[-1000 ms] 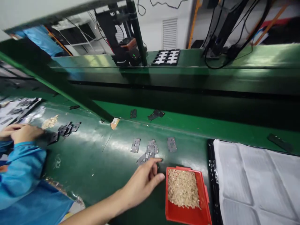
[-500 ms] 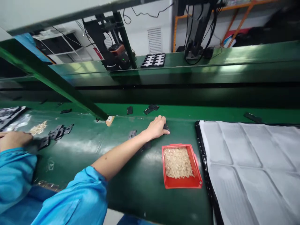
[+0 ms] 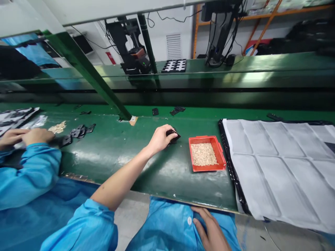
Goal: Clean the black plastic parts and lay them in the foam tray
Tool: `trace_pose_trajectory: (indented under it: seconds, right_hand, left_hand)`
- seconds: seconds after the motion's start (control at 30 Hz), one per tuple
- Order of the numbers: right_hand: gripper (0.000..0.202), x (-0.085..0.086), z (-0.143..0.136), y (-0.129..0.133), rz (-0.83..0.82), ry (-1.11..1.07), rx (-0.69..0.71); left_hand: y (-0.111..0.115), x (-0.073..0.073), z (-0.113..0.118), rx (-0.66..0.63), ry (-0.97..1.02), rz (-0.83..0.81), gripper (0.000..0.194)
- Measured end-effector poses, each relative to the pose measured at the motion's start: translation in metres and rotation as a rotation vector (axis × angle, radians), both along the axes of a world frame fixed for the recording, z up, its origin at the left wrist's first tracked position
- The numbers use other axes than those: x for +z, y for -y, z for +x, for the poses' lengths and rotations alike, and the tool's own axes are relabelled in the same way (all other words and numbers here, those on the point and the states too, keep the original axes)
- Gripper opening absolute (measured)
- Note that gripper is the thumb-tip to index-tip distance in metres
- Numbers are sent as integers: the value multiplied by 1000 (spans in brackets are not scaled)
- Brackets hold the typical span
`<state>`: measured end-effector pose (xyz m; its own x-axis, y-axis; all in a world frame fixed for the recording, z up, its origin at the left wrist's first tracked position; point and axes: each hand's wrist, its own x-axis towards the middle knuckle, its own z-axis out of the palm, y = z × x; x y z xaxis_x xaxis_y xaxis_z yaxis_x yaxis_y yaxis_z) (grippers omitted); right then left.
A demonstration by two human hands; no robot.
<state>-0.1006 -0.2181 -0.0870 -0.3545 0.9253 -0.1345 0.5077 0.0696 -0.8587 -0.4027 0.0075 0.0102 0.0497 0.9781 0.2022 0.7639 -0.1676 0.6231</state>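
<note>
My left hand is stretched out over the green worktop, fingers curled shut around a bunch of small dark metal plates, which sit at its fingertips just left of the red tray. That tray holds pale, granular bits and rests just beside the black-rimmed tray covered by a quilted white sheet. My right hand lies flat and open on my blue smock at my lap, holding nothing. The worktop is glossy, with scuffs and glare patches; a few more dark plates lie along its far edge. A slanted green post meets it near a tan tag. Beyond is a raised green shelf carrying a black fixture, cables and a black parts tray. Far left, a co-worker's hands in blue sleeves rest by another scatter of plates.
</note>
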Motion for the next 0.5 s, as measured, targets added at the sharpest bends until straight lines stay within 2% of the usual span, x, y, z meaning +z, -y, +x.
trace_pose_trajectory:
  seconds: [0.1,0.2,0.33,0.4,0.5]
  right_hand:
    - [35,12,-5,0,-148,-110,114]
    - [41,31,-21,-11,-225,-330,1]
    - [48,51,-45,-34,-355,-734,-87]
    - [42,59,-53,-44,-405,-822,-75]
    - [28,68,-55,-49,-413,-821,-99]
  left_hand:
    - [36,-3,-5,-26,128,101,3]
    - [77,-5,1,-178,203,186,5]
    - [129,-8,19,-430,303,209,22]
    - [145,-11,28,-493,342,225,29]
    - [158,-14,38,-495,381,216,39]
